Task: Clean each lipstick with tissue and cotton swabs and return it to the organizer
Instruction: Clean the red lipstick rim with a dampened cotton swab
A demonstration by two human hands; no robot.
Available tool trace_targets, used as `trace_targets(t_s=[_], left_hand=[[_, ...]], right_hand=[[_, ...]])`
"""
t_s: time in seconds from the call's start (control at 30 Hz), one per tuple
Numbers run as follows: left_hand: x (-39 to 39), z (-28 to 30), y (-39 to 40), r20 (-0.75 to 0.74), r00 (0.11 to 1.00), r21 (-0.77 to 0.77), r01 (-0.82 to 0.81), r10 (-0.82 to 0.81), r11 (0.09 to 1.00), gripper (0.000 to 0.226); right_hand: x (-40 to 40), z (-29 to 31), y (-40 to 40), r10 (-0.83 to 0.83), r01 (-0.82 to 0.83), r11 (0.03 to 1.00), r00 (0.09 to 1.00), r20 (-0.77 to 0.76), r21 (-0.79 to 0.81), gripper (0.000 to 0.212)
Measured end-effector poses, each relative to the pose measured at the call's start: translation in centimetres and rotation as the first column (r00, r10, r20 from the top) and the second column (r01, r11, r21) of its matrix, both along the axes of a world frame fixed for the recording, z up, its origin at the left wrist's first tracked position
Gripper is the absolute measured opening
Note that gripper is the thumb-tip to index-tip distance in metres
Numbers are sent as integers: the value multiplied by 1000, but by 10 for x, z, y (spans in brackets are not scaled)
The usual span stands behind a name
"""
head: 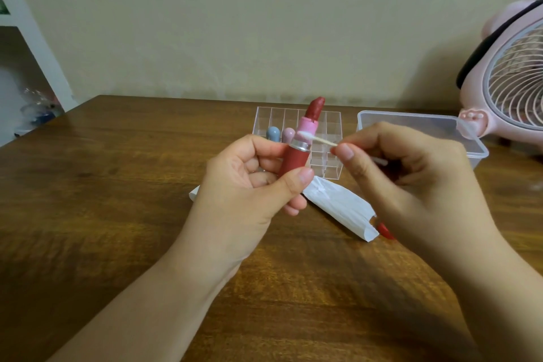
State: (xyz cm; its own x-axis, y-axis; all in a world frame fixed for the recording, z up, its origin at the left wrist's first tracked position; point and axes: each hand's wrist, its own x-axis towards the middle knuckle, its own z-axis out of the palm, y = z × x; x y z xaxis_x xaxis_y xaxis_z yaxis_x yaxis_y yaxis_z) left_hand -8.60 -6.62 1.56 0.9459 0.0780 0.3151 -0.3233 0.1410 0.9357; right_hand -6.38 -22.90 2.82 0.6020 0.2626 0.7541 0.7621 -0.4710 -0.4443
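From the head camera we see the lipstick (296,153) held above the wooden table (117,185), tilted slightly right: red base, silver ring, pink collar, dark red bullet fully raised. Our left hand (249,185) grips its base, thumb and fingers curled round it. Our right hand (396,167) pinches a cotton swab (316,138) between thumb and fingertips, its white tip touching the pink collar. Behind stands the clear organizer (332,126), a blue lipstick (273,134) and a pink lipstick (288,135) in its left cells. A folded tissue (340,206) lies below, partly under our hands. A red cap (386,231) peeks beside it. A clear plastic box (411,123) and a pink fan (511,79) sit right.
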Motion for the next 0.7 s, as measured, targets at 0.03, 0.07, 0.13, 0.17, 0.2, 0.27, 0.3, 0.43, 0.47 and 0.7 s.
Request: trace_targets(t_s=[0.03, 0.07, 0.13, 0.17, 0.2, 0.27, 0.3, 0.43, 0.47, 0.7], left_hand=[[0, 0, 0, 2, 1000, -2, 1, -1, 1000, 26], [0, 0, 0, 5, 1000, -2, 3, -3, 1000, 26], [0, -1, 0, 6, 1000, -3, 7, -7, 1000, 26], [-1, -1, 0, 5, 1000, -1, 8, -8, 1000, 26], [-1, -1, 0, 5, 1000, 2, 8, -8, 1000, 27], [-1, 0, 0, 6, 1000, 7, 4, -4, 1000, 27], [-1, 0, 0, 9, 1000, 7, 0, 0, 1000, 27], [1, -1, 0, 19, 999, 7, -46, 46, 999, 29], [1, -2, 0, 27, 997, 9, -66, 66, 998, 30], [0, -7, -1, 138, 961, 182, -263, 241, 947, 29]], right_hand=[[0, 0, -1, -5, 5, 1000, 1000, -4, 30, 17], [1, 1, -2, -8, 9, 999, 1000, -8, 49, 17], [1, 0, -2, 3, -3, 999, 1000, -14, 37, 18], [1, -1, -1, 15, -15, 1000, 1000, -15, 14, 19], [1, -1, -1, 22, -22, 1000, 1000, -10, -11, 19], [1, -1, 0, 8, -8, 1000, 1000, 7, -23, 19], [1, 0, 0, -8, 8, 1000, 1000, 13, -7, 19], [0, 0, -1, 0, 0, 1000, 1000, -2, 13, 19], [0, 0, 0, 8, -8, 1000, 1000, 2, -12, 19], [-1, 0, 1, -37, 37, 999, 999, 28, -5, 18]])
